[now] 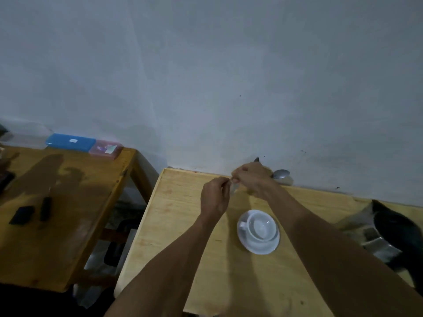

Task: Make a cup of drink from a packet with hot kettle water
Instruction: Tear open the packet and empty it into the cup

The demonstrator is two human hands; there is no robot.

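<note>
At a pale wooden table (pixel 183 225) against a bare grey wall (pixel 206 65), left hand (pixel 215 197) and right hand (pixel 251 179) pinch a small packet (pixel 234 187) near the far edge, beyond a white cup (pixel 261 226) and saucer (pixel 256 245).

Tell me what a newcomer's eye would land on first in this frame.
Two bare hands, left hand and right hand, meet above the far edge of the light wooden table, pinching a small pale packet between them. Nearer the camera a white cup sits on its saucer, and a steel kettle stands at the right edge.
</note>
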